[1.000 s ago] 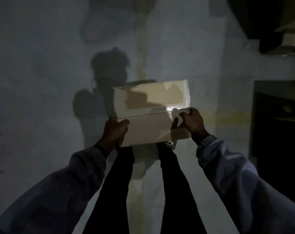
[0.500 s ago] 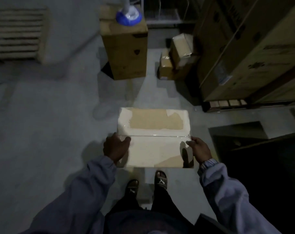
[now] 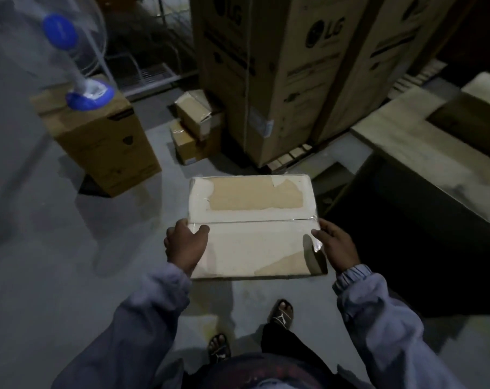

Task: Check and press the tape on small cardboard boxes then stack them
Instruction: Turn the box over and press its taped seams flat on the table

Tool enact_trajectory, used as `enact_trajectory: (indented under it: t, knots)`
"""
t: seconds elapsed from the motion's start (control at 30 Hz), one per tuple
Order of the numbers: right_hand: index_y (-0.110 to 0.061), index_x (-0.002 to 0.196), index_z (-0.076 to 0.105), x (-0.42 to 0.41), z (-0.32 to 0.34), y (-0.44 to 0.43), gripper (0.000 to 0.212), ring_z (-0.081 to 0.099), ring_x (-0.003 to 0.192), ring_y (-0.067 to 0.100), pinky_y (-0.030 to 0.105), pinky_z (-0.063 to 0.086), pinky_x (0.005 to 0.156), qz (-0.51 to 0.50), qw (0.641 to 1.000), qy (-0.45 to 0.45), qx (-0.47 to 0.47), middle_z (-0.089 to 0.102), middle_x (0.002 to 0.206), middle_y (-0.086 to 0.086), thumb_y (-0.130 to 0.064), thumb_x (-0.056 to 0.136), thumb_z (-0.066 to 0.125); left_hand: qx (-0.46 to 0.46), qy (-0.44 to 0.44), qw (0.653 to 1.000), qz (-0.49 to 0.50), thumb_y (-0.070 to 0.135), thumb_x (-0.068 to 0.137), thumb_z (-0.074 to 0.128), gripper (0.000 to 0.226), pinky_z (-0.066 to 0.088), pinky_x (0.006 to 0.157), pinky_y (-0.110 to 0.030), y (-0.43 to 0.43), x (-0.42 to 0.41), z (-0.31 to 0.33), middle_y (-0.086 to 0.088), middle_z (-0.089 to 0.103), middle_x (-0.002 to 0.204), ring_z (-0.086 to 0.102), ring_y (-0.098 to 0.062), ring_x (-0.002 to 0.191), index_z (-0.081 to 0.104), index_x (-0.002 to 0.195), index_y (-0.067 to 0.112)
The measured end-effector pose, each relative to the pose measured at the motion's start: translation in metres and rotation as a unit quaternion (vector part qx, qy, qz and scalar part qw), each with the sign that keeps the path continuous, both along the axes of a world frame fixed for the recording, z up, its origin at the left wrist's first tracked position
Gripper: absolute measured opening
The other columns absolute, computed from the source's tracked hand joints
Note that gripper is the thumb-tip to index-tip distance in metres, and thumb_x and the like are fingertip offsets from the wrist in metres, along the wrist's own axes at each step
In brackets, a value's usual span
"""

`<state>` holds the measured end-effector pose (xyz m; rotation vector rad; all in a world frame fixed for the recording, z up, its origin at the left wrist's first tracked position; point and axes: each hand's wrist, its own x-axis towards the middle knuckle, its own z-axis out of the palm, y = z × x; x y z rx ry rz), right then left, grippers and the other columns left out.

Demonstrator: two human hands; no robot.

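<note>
Pale taped box (image 3: 252, 245), torn brown patches, sides in curled fingers of left hand (image 3: 185, 247), right hand (image 3: 338, 248)

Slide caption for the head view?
Left hand and right hand grip a taped cardboard box by its ends, small boxes stacked ahead beside tall LG cartons.

Both sleeved arms reach forward; my left hand (image 3: 185, 245) grips the left edge of the cardboard box (image 3: 252, 242), my right hand (image 3: 338, 248) the right edge.
</note>
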<state>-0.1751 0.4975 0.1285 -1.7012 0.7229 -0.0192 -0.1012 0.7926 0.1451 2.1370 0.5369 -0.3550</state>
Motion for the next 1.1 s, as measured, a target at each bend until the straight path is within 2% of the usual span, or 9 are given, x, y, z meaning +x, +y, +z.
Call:
enact_trajectory:
  t: [0.13, 0.23, 0.33, 0.5, 0.57, 0.73, 0.8, 0.93, 1.1]
  knots:
    - [-0.007, 0.13, 0.058, -0.022, 0.004, -0.045, 0.039, 0.058, 0.102, 0.017, 0.012, 0.046, 0.074, -0.071, 0.997, -0.02, 0.005, 0.064, 0.118, 0.006, -0.001, 0.091, 0.059, -0.014, -0.013, 0.997, -0.071, 0.058, 0.061, 0.049, 0.073, 0.049, 0.094, -0.047, -0.054, 0.02, 0.005, -0.01, 0.059, 0.118, 0.057, -0.033, 0.106, 0.056, 0.123, 0.02]
    - [-0.006, 0.13, 0.059, -0.033, 0.004, -0.083, 0.039, 0.058, 0.103, 0.017, 0.025, 0.045, 0.088, -0.121, 0.992, -0.037, 0.012, 0.065, 0.121, 0.008, -0.001, 0.091, 0.059, 0.012, -0.035, 0.99, -0.139, 0.048, 0.076, 0.056, 0.056, 0.045, 0.086, -0.036, -0.104, 0.033, 0.015, -0.012, 0.06, 0.119, 0.056, -0.034, 0.106, 0.057, 0.121, 0.015]
    - [-0.012, 0.131, 0.059, -0.045, 0.002, -0.125, 0.041, 0.059, 0.105, 0.019, 0.039, 0.046, 0.098, -0.166, 0.985, -0.037, 0.013, 0.065, 0.122, 0.006, -0.007, 0.091, 0.061, 0.023, -0.046, 0.981, -0.189, 0.036, 0.089, 0.059, 0.041, 0.041, 0.082, -0.034, -0.158, 0.047, 0.023, -0.013, 0.06, 0.121, 0.056, -0.032, 0.106, 0.056, 0.122, 0.012]
    - [-0.014, 0.13, 0.06, -0.062, -0.004, -0.194, 0.04, 0.06, 0.113, 0.022, 0.045, 0.043, 0.106, -0.222, 0.973, -0.054, 0.023, 0.066, 0.119, 0.001, -0.006, 0.091, 0.06, 0.019, -0.06, 0.965, -0.255, 0.03, 0.091, 0.06, 0.04, 0.044, 0.099, -0.043, -0.243, 0.058, 0.04, -0.015, 0.059, 0.125, 0.055, -0.034, 0.112, 0.055, 0.125, 0.009]
    - [-0.016, 0.129, 0.062, -0.069, -0.005, -0.216, 0.039, 0.06, 0.11, 0.02, 0.043, 0.043, 0.105, -0.233, 0.97, -0.057, 0.024, 0.066, 0.118, -0.002, -0.007, 0.091, 0.06, 0.008, -0.056, 0.958, -0.282, 0.032, 0.088, 0.06, 0.041, 0.045, 0.101, -0.047, -0.272, 0.059, 0.045, -0.014, 0.061, 0.123, 0.056, -0.033, 0.11, 0.057, 0.123, 0.01]
    - [-0.016, 0.128, 0.062, -0.087, -0.002, -0.26, 0.038, 0.058, 0.108, 0.016, 0.036, 0.043, 0.102, -0.265, 0.962, -0.07, 0.0, 0.065, 0.12, -0.001, -0.009, 0.091, 0.06, -0.002, -0.041, 0.949, -0.313, 0.05, 0.065, 0.053, 0.064, 0.046, 0.101, -0.049, -0.333, 0.069, 0.046, -0.01, 0.061, 0.121, 0.057, -0.032, 0.11, 0.059, 0.12, 0.018]
    - [-0.016, 0.129, 0.061, -0.094, -0.002, -0.272, 0.038, 0.058, 0.109, 0.017, 0.035, 0.042, 0.101, -0.273, 0.96, -0.064, -0.009, 0.065, 0.119, 0.0, -0.01, 0.091, 0.06, -0.005, -0.044, 0.944, -0.327, 0.049, 0.07, 0.057, 0.059, 0.046, 0.1, -0.05, -0.354, 0.07, 0.047, -0.007, 0.062, 0.118, 0.057, -0.031, 0.109, 0.06, 0.12, 0.018]
    - [-0.016, 0.129, 0.061, -0.099, 0.0, -0.295, 0.038, 0.058, 0.11, 0.017, 0.035, 0.043, 0.101, -0.304, 0.951, -0.061, -0.007, 0.064, 0.123, 0.003, -0.011, 0.092, 0.06, -0.015, -0.058, 0.93, -0.364, 0.028, 0.089, 0.062, 0.02, 0.044, 0.101, -0.05, -0.394, 0.077, 0.048, -0.001, 0.061, 0.101, 0.059, -0.028, 0.104, 0.06, 0.108, 0.021]
    - [-0.006, 0.132, 0.056, -0.09, 0.004, -0.322, 0.039, 0.053, 0.111, 0.012, 0.025, 0.039, 0.098, -0.335, 0.941, -0.045, -0.003, 0.06, 0.126, 0.0, -0.004, 0.093, 0.059, -0.034, -0.055, 0.917, -0.394, 0.03, 0.088, 0.063, 0.028, 0.049, 0.095, -0.046, -0.443, 0.102, 0.033, -0.005, 0.064, 0.108, 0.06, -0.027, 0.101, 0.06, 0.113, 0.016]
